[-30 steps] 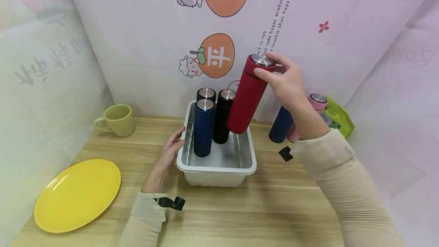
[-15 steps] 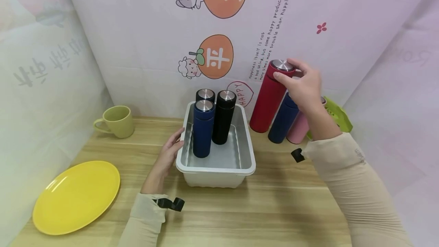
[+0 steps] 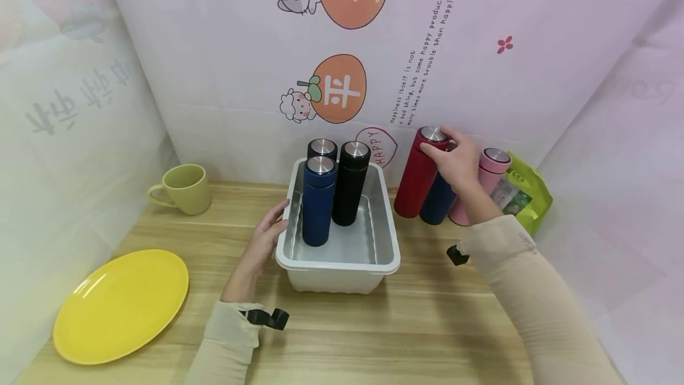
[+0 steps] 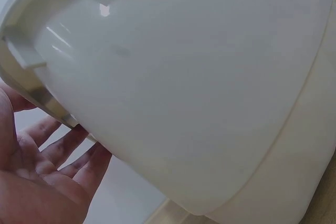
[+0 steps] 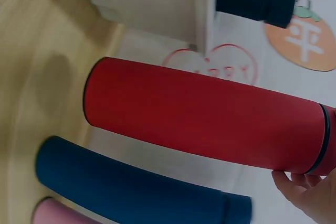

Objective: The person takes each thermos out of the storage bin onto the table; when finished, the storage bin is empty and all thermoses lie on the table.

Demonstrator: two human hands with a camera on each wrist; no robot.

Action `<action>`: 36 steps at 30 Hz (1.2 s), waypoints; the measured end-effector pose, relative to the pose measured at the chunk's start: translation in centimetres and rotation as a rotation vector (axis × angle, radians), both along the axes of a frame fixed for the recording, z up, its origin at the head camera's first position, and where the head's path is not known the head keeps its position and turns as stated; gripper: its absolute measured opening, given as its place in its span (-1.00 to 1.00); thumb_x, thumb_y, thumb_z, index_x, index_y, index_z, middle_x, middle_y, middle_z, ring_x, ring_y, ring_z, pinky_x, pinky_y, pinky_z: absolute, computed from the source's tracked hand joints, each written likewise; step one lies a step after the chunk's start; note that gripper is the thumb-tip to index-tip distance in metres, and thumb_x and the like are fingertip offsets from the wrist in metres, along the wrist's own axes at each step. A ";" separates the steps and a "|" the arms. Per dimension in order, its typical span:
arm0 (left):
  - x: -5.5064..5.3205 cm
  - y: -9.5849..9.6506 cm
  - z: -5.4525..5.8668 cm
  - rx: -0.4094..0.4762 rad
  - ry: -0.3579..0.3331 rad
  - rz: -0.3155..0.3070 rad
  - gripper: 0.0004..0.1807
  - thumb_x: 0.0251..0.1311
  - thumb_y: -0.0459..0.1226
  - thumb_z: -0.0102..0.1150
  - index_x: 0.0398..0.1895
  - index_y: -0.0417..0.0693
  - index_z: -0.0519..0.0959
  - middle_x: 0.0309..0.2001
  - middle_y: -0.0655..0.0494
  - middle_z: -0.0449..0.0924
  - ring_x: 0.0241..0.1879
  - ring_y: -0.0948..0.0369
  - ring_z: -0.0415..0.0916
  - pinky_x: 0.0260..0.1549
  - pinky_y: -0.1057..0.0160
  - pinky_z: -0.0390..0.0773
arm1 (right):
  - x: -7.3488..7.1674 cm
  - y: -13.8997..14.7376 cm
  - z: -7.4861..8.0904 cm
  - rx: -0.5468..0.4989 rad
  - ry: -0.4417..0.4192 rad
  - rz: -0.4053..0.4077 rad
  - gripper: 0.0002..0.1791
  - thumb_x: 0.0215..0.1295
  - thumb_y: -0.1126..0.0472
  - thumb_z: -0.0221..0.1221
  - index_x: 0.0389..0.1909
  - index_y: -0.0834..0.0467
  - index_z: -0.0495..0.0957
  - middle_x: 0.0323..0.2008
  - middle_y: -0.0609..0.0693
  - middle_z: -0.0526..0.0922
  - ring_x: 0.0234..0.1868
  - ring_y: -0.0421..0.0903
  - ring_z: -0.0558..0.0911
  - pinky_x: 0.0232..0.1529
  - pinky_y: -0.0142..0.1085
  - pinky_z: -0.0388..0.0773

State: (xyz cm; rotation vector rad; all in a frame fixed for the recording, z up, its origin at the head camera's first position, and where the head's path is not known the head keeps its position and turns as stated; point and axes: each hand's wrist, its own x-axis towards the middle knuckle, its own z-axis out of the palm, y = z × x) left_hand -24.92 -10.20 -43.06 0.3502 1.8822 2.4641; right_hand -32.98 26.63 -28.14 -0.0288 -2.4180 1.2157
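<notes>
My right hand (image 3: 458,159) grips a red thermos flask (image 3: 415,180) near its steel-topped lid. The flask stands nearly upright, right of the grey bin; I cannot tell whether its base touches the table. Just beside it are a blue flask (image 3: 438,199) and a pink flask (image 3: 488,177), both partly behind my hand and arm. Long and slanted, the red flask (image 5: 205,114) fills the right wrist view. My left hand (image 3: 263,239) rests its fingers on the left side of the bin (image 3: 336,278), under the rim in the left wrist view. Inside the bin stand a blue flask (image 3: 319,207) and two black flasks (image 3: 350,189).
A green mug (image 3: 187,189) stands at the back left, with a yellow plate (image 3: 123,308) nearer the front. Behind the pink flask leans a green bag (image 3: 534,201). A printed white sheet (image 3: 224,64) hangs close behind everything.
From above the bin, the red flask moved right past its rim, then came down beside the blue flask, in my right hand throughout. My left hand stayed on the bin.
</notes>
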 end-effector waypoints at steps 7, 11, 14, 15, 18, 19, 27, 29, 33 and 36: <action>0.0 0.0 -0.1 0.003 0.002 0.001 -0.42 0.40 -0.43 -0.18 0.45 -0.39 0.06 0.46 -0.26 0.00 0.33 -0.23 0.04 0.22 0.03 0.28 | -1.7 0.0 -2.9 0.031 -0.037 -0.019 -0.25 0.21 -0.02 0.31 0.39 0.13 0.34 0.22 0.22 0.43 0.19 0.13 0.42 0.15 0.00 0.39; 0.0 0.1 -0.1 0.004 0.001 0.003 -0.42 0.40 -0.43 -0.17 0.45 -0.37 0.07 0.46 -0.26 0.01 0.33 -0.23 0.05 0.24 -0.05 0.24 | -2.3 0.0 -4.0 0.035 -0.052 -0.030 -0.27 0.23 -0.01 0.30 0.39 0.13 0.34 0.22 0.22 0.44 0.19 0.12 0.42 0.16 0.00 0.38; 0.1 0.2 -0.2 0.002 -0.001 0.000 -0.43 0.40 -0.43 -0.18 0.45 -0.38 0.07 0.46 -0.27 0.00 0.35 -0.21 0.04 0.24 -0.05 0.23 | -2.6 -0.1 -4.7 0.032 -0.056 -0.033 -0.27 0.24 0.00 0.29 0.39 0.15 0.34 0.22 0.22 0.43 0.18 0.12 0.42 0.15 -0.01 0.39; 0.1 0.2 -0.2 0.000 -0.001 -0.001 -0.43 0.41 -0.43 -0.18 0.45 -0.38 0.06 0.46 -0.27 0.00 0.35 -0.20 0.04 0.24 -0.04 0.23 | -2.6 -0.1 -4.8 0.029 -0.055 -0.034 -0.27 0.23 0.00 0.30 0.39 0.15 0.34 0.22 0.22 0.42 0.18 0.12 0.41 0.15 -0.02 0.39; 0.1 0.2 -0.2 -0.005 0.001 -0.003 -0.43 0.41 -0.42 -0.17 0.45 -0.38 0.06 0.46 -0.27 0.00 0.36 -0.18 0.05 0.24 -0.03 0.23 | -2.7 -0.1 -5.1 0.020 -0.056 -0.040 -0.26 0.24 0.02 0.29 0.40 0.16 0.32 0.23 0.22 0.40 0.18 0.12 0.40 0.15 -0.02 0.39; 0.1 0.2 -0.3 -0.009 0.002 -0.002 -0.43 0.41 -0.42 -0.17 0.45 -0.38 0.07 0.46 -0.26 0.00 0.36 -0.16 0.06 0.24 -0.02 0.23 | -2.7 -0.1 -5.2 0.018 -0.055 -0.043 -0.26 0.24 0.02 0.30 0.40 0.16 0.32 0.23 0.22 0.40 0.18 0.12 0.40 0.15 -0.03 0.39; -0.1 0.2 -0.2 -0.011 0.005 -0.003 -0.42 0.42 -0.41 -0.17 0.46 -0.37 0.06 0.47 -0.25 -0.01 0.37 -0.16 0.04 0.25 0.01 0.22 | -3.0 0.1 -5.5 0.016 -0.061 -0.045 -0.25 0.25 -0.01 0.28 0.42 0.13 0.30 0.24 0.22 0.37 0.19 0.11 0.40 0.15 -0.04 0.41; -0.1 0.1 -0.1 -0.010 0.004 -0.002 -0.42 0.41 -0.41 -0.17 0.46 -0.36 0.06 0.47 -0.25 -0.01 0.37 -0.18 0.03 0.25 0.02 0.22 | -3.2 0.1 -5.4 0.022 -0.056 -0.043 -0.25 0.25 -0.01 0.28 0.41 0.14 0.31 0.24 0.23 0.38 0.18 0.12 0.40 0.15 -0.04 0.41; -0.2 0.0 -0.1 -0.009 -0.005 -0.001 -0.42 0.42 -0.41 -0.17 0.47 -0.35 0.06 0.46 -0.24 0.01 0.36 -0.21 0.04 0.25 0.00 0.22 | -3.4 -0.1 -5.3 0.034 -0.053 -0.037 -0.26 0.25 0.01 0.28 0.41 0.17 0.31 0.23 0.24 0.38 0.18 0.12 0.39 0.15 -0.03 0.40; -0.2 0.0 -0.1 -0.011 -0.006 0.000 -0.42 0.41 -0.41 -0.16 0.47 -0.34 0.06 0.46 -0.23 0.02 0.35 -0.19 0.06 0.26 -0.05 0.19 | -3.5 -0.2 -5.2 0.035 -0.066 -0.029 -0.26 0.26 0.02 0.28 0.41 0.17 0.30 0.25 0.25 0.37 0.19 0.12 0.39 0.17 -0.03 0.38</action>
